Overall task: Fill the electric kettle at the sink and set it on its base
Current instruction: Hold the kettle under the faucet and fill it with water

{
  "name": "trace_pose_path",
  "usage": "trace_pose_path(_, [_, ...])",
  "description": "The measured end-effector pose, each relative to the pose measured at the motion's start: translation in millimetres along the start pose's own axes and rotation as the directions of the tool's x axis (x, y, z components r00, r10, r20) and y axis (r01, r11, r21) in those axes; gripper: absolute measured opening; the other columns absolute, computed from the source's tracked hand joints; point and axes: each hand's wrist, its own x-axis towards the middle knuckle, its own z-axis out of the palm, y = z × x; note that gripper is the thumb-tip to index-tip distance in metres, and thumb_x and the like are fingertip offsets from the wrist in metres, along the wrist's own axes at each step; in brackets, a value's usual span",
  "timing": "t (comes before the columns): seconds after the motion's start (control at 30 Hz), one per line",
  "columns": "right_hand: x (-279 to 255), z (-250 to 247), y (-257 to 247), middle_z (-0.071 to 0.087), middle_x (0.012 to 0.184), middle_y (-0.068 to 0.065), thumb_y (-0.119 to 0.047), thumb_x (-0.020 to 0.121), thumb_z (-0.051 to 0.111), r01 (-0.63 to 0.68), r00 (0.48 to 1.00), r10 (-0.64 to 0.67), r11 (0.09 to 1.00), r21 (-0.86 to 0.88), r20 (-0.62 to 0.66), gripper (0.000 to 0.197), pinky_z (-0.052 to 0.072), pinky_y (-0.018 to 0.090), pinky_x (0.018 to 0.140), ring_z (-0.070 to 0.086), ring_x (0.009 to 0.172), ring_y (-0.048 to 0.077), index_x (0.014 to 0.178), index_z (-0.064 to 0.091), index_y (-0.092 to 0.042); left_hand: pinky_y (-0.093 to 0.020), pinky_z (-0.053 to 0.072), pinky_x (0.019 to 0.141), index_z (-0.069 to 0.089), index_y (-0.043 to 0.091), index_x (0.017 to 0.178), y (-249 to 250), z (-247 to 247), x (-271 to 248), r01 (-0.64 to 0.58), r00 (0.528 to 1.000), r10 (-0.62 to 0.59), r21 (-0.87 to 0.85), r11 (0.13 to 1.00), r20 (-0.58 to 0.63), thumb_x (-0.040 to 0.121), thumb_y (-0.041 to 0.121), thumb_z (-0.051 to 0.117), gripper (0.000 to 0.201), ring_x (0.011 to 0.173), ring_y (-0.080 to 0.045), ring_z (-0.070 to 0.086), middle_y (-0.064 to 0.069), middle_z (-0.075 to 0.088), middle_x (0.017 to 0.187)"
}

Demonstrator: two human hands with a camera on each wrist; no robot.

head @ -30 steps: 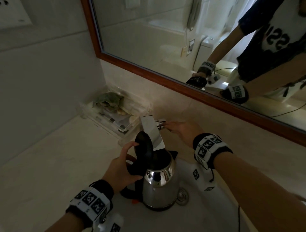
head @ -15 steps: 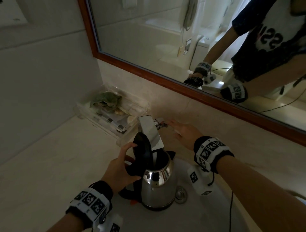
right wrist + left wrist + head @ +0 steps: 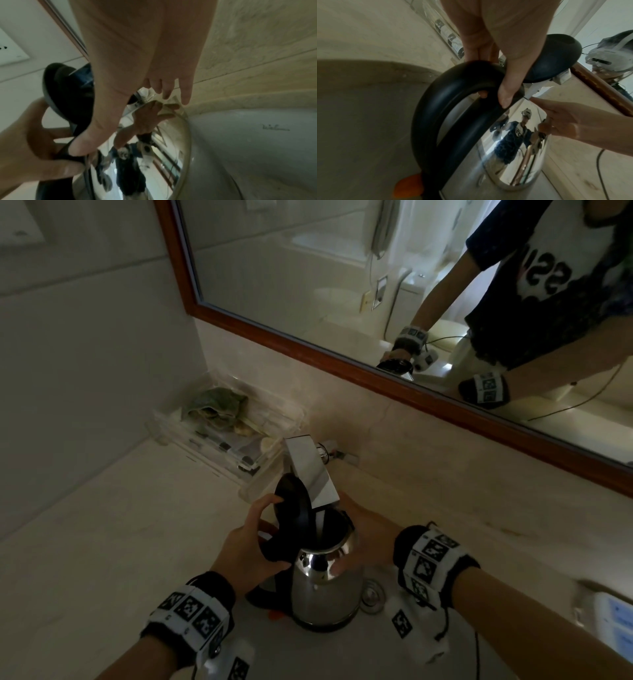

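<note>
Steel kettle (image 3: 325, 587) sat in the sink (image 3: 308, 655), taking water (image 3: 320, 520). Left hand (image 3: 246, 553) clenched its handle (image 3: 436, 108); right hand (image 3: 370, 539) laid loosely spread fingers (image 3: 186, 94) against it.

The faucet spout (image 3: 310, 470) overhangs the kettle (image 3: 325, 594) from 12 o'clock, and the raised lid (image 3: 294, 508) blocks 10 o'clock. The left grip (image 3: 246, 549) fills its 9 o'clock side and the right grip (image 3: 370, 535) its 3 o'clock side. A cluttered clear tray (image 3: 219, 440) stands at 11 o'clock on the surface (image 3: 120, 542), whose 8 to 9 o'clock stretch lies open.
</note>
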Motion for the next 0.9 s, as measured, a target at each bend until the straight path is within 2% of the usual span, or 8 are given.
trace_pose_path(0.17, [12,18,7,0.015,0.159,0.000,-0.050,0.058,0.084,-0.042,0.998,0.038,0.994,-0.102,-0.046,0.130,0.024,0.034,0.118,0.022,0.145,0.022,0.153,0.000,-0.019,-0.009,0.042,0.068,0.013,0.066,0.107,0,0,1,0.023,1.000,-0.023,-0.002,1.000,0.022,0.060,0.013,0.081,0.098,0.082,-0.001,0.059,0.005,0.062,0.093])
trace_pose_path(0.27, [14,18,7,0.010,0.160,0.000,-0.056,0.052,0.084,-0.098,0.994,0.092,0.987,-0.125,-0.054,0.137,0.025,0.042,0.119,0.018,0.146,0.024,0.152,-0.003,-0.022,-0.010,0.041,0.069,0.012,0.065,0.107,-1,0,2,0.026,0.999,-0.026,0.016,1.000,0.033,0.060,0.014,0.081,0.098,0.081,-0.001,0.058,0.001,0.063,0.094])
trace_pose_path(0.33, [12,17,6,0.011,0.160,0.003,-0.056,0.050,0.084,-0.138,0.989,0.131,0.982,-0.128,-0.066,0.142,0.024,0.044,0.119,0.016,0.147,0.026,0.152,-0.007,-0.018,-0.009,0.040,0.068,0.011,0.065,0.108,-1,1,2,0.023,0.999,-0.024,0.027,0.999,0.038,0.061,0.014,0.080,0.098,0.081,-0.002,0.058,0.001,0.062,0.094])
trace_pose_path(0.5, [3,21,2,-0.001,0.161,0.008,-0.047,0.056,0.086,-0.224,0.972,0.215,0.969,-0.101,-0.092,0.142,0.022,0.040,0.120,0.008,0.148,0.027,0.151,-0.014,-0.010,-0.012,0.042,0.067,0.012,0.065,0.107,1,6,0,0.032,0.999,-0.033,0.034,0.999,0.030,0.061,0.013,0.080,0.097,0.080,-0.004,0.059,0.004,0.060,0.090])
trace_pose_path(0.6, [0,25,0,0.001,0.160,0.010,-0.045,0.061,0.084,-0.240,0.965,0.224,0.965,-0.110,-0.137,0.136,0.022,0.036,0.120,0.010,0.148,0.026,0.151,-0.011,-0.007,-0.015,0.042,0.068,0.014,0.062,0.108,3,9,-3,0.039,0.999,-0.040,0.044,0.998,0.024,0.061,0.013,0.080,0.095,0.078,-0.005,0.058,0.011,0.054,0.085])
trace_pose_path(0.73, [-2,25,-1,0.005,0.159,0.014,-0.040,0.072,0.079,-0.244,0.962,0.225,0.963,-0.114,-0.156,0.122,0.023,0.030,0.116,0.016,0.147,0.027,0.151,-0.007,-0.002,-0.008,0.037,0.064,0.017,0.052,0.115,7,9,-7,0.034,0.999,-0.036,0.064,0.997,0.025,0.062,0.013,0.079,0.090,0.073,0.001,0.053,0.018,0.049,0.082])
trace_pose_path(0.8, [-2,25,-1,0.007,0.158,0.013,-0.038,0.073,0.079,-0.251,0.959,0.234,0.963,-0.096,-0.159,0.120,0.025,0.029,0.115,0.019,0.146,0.027,0.151,-0.005,-0.002,-0.011,0.038,0.064,0.018,0.055,0.110,8,9,-7,0.035,0.999,-0.036,0.063,0.997,0.023,0.062,0.014,0.079,0.088,0.073,0.001,0.052,0.018,0.049,0.082])
trace_pose_path(0.9, [-3,26,-3,0.010,0.157,0.013,-0.037,0.070,0.081,-0.257,0.958,0.241,0.962,-0.089,-0.157,0.120,0.028,0.030,0.114,0.024,0.144,0.027,0.151,-0.001,-0.004,-0.016,0.039,0.068,0.016,0.048,0.121,12,8,-8,0.041,0.999,-0.043,0.075,0.996,0.028,0.064,0.013,0.078,0.092,0.071,0.002,0.051,0.020,0.048,0.082])
